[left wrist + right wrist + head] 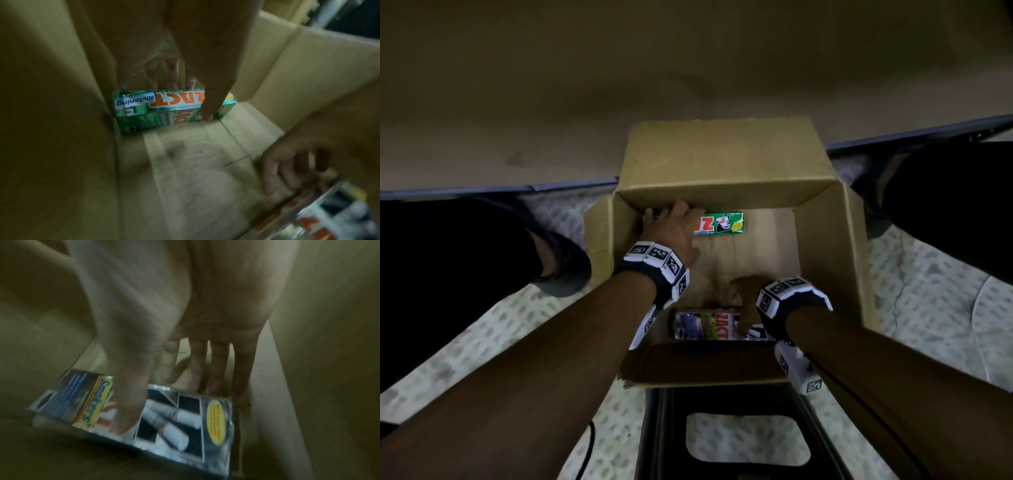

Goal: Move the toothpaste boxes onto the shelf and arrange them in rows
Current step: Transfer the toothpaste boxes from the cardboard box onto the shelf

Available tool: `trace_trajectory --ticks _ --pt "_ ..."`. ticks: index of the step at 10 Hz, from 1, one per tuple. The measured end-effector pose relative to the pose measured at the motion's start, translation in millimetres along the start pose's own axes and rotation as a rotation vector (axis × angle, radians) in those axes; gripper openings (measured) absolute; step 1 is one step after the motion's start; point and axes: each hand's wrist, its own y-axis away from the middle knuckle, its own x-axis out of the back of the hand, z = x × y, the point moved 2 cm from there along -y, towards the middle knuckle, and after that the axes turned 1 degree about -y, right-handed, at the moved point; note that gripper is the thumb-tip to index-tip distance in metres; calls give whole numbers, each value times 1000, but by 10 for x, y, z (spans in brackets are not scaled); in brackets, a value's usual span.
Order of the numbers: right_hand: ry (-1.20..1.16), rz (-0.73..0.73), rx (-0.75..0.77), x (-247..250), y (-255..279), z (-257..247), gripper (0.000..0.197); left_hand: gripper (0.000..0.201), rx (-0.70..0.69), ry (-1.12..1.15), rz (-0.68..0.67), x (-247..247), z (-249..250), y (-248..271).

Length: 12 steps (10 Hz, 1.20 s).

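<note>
Here, one open cardboard carton (726, 161) stands on a patterned floor (928, 291), flaps spread, with a dark stool (732, 442) at its near side and a dark shoe (565, 263) just beyond its left wall. Far-left corner of the carton: one green toothpaste box (164, 107), lying on its long side against the far wall, "Whitening" legible on its left end. Left hand (674, 229): reaches into that corner, thumb (211, 104) down the box's front face and fingers (172, 73) behind its far edge, pinching it while it sits on the carton floor. Left wrist carries a band of black-and-white markers (654, 260). Centre of the carton floor: bare cardboard with a taped seam. Near edge of the carton, right of centre: one silver toothpaste box (174, 415) with a yellow stripe, orange lettering and a yellow round badge, lying flat. Right hand (746, 301): set over this box, thumb (131, 395) on its top face and fingers (218, 369) extended down past its far edge; whether they have closed on it cannot be told. Right wrist carries a like marker band (787, 298).
</note>
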Motion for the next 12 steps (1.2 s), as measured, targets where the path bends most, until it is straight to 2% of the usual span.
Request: trace_trajectory --ticks 1,2,3,5,6,7,8,9,10,11,12 --pt "-5 -64 24 -8 -43 11 61 84 -9 -46 -30 -61 2 -92" --pt "-19 -106 42 -75 -112 79 75 79 -17 -73 -28 -75 4 -179" --pt "-40 -131 65 -127 -145 89 78 72 -6 -33 -52 -107 -10 -215" --pt "-54 -133 99 -214 -175 118 62 64 -19 10 -40 -198 -3 -218" --pt "-58 -213 86 -198 -196 92 53 66 -23 37 -46 -210 5 -227" --pt "-28 -294 89 -180 -214 71 56 66 -10 80 -72 -204 -4 -204" --pt "18 -308 114 -178 -192 69 68 69 60 156 -121 -275 -100 -151" --pt "16 -302 87 -156 -192 167 70 66 164 301 -188 -345 -202 -52" --pt "-103 -226 -10 -139 -95 338 60 47 200 388 -191 -425 -257 18" --pt "-203 -111 -119 -142 -13 490 56 45 252 397 -201 -428 -289 94" --pt "-258 -18 -221 -121 -64 617 75 47 273 332 -272 -415 -304 143"
